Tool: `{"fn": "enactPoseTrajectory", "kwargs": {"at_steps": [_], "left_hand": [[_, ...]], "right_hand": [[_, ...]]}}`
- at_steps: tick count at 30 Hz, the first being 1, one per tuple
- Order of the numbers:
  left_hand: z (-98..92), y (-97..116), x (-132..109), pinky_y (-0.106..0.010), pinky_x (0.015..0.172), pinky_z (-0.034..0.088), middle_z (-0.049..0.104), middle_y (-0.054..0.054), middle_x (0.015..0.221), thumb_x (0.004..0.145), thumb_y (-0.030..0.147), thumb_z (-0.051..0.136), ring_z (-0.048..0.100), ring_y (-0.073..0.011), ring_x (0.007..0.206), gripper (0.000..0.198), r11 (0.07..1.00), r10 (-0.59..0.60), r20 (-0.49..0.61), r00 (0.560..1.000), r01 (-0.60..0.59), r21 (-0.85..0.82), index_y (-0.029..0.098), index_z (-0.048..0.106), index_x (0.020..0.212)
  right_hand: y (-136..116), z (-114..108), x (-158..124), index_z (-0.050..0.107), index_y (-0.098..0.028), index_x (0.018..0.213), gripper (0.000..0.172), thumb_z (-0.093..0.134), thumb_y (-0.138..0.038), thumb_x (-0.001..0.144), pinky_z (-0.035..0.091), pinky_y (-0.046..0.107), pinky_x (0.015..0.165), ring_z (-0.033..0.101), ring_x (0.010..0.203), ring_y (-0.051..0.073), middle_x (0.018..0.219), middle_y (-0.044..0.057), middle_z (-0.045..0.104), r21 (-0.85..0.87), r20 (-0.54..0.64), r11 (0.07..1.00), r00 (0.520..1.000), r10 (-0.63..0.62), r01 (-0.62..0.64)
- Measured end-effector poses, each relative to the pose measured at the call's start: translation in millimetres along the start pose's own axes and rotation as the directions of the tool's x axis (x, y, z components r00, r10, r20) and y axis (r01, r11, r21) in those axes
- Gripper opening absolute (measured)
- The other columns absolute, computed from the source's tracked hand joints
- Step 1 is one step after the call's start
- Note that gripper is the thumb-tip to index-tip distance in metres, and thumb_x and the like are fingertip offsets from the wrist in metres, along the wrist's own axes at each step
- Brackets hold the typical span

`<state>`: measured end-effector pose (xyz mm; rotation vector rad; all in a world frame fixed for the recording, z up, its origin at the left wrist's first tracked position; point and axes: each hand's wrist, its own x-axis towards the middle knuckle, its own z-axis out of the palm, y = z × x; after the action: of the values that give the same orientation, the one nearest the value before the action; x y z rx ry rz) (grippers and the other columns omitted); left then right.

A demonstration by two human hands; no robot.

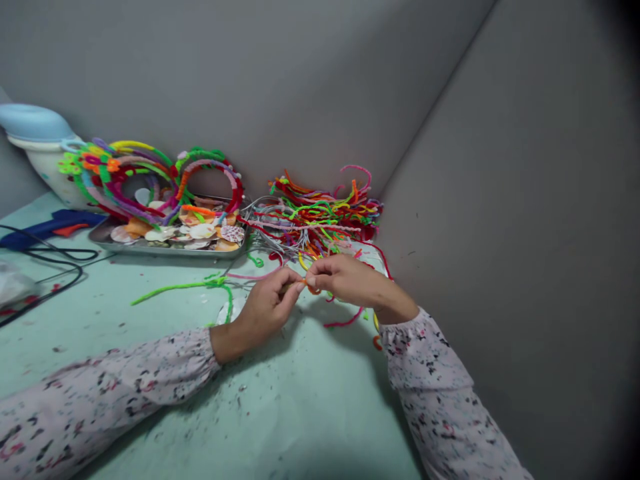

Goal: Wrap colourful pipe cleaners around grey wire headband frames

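Note:
An orange pipe cleaner (pixel 313 290) is pinched between my two hands above the table. My left hand (pixel 270 300) grips one part of it with thumb and fingertips. Close beside it, my right hand (pixel 350 281) pinches the piece too, and a short curled end shows below those fingers. Most of the piece is hidden by my fingers. A bright green pipe cleaner (pixel 175 289), bent and twisted, lies to the left of my left hand. Behind my right hand is a large heap of pipe cleaners (pixel 320 217) in many colours.
A metal tray (pixel 175 251) holds seashells (pixel 200 231), with several fuzzy headbands (pixel 150 160) resting on it. At the left stand a blue-lidded container (pixel 40 127), a blue tool (pixel 45 227) and a black cable (pixel 75 267). Grey walls (pixel 500 233) enclose the table's back and right.

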<state>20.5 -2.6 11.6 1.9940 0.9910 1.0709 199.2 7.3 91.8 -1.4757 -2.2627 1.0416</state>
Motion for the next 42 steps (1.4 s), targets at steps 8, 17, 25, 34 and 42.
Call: {"fn": "enactPoseTrajectory", "kwargs": {"at_steps": [8, 17, 25, 34, 42], "left_hand": [[0.6, -3, 0, -0.024, 0.063, 0.038, 0.059, 0.0, 0.076, 0.093, 0.031, 0.047, 0.051, -0.0127, 0.068, 0.021, 0.999, -0.027, -0.011, 1.0, 0.027, -0.038, 0.016, 0.061, 0.094], [-0.7, 1, 3, -0.024, 0.075, 0.042, 0.065, -0.001, 0.088, 0.092, 0.024, 0.049, 0.057, -0.0131, 0.081, 0.017, 0.992, 0.036, -0.048, 0.998, -0.042, -0.116, 0.017, 0.063, 0.096], [0.0, -8, 5, -0.025, 0.065, 0.04, 0.058, 0.0, 0.081, 0.091, 0.032, 0.051, 0.05, -0.0132, 0.072, 0.021, 0.98, -0.106, -0.127, 0.986, 0.082, -0.181, 0.016, 0.061, 0.1], [-1.8, -9, 6, -0.025, 0.068, 0.039, 0.055, 0.0, 0.081, 0.091, 0.03, 0.049, 0.049, -0.0132, 0.073, 0.017, 0.978, -0.093, -0.161, 0.983, 0.059, -0.202, 0.017, 0.058, 0.095], [-0.8, -8, 7, -0.026, 0.07, 0.041, 0.057, -0.001, 0.084, 0.089, 0.03, 0.05, 0.051, -0.0142, 0.075, 0.017, 0.976, -0.105, -0.168, 0.98, 0.069, -0.208, 0.017, 0.058, 0.096]], "right_hand": [[6, 5, 4, 0.06, -0.019, 0.099, 0.017, 0.057, -0.021, 0.082, 0.034, 0.019, 0.048, 0.048, 0.056, 0.008, 0.073, -0.002, 0.062, 0.207, -0.042, 0.977, 0.997, 0.059, -0.049], [4, 5, 2, 0.056, -0.02, 0.107, 0.024, 0.056, -0.019, 0.084, 0.034, 0.021, 0.046, 0.049, 0.055, 0.009, 0.075, -0.001, 0.063, 0.248, -0.036, 0.968, 0.998, 0.053, -0.042], [3, -9, -10, 0.066, -0.017, 0.09, 0.015, 0.056, -0.026, 0.084, 0.038, 0.024, 0.056, 0.051, 0.062, 0.011, 0.076, 0.0, 0.063, 0.085, -0.325, 0.996, 0.946, 0.002, 0.027], [0, 3, -9, 0.066, -0.02, 0.107, 0.023, 0.058, -0.02, 0.086, 0.04, 0.026, 0.077, 0.058, 0.089, 0.015, 0.106, 0.006, 0.067, -0.272, -0.064, 0.947, 0.979, -0.192, 0.168], [-8, -5, -16, 0.064, -0.016, 0.08, 0.021, 0.051, -0.029, 0.09, 0.03, 0.023, 0.058, 0.047, 0.06, 0.009, 0.065, -0.003, 0.057, -0.19, 0.127, 0.97, 0.983, -0.132, 0.154]]}}
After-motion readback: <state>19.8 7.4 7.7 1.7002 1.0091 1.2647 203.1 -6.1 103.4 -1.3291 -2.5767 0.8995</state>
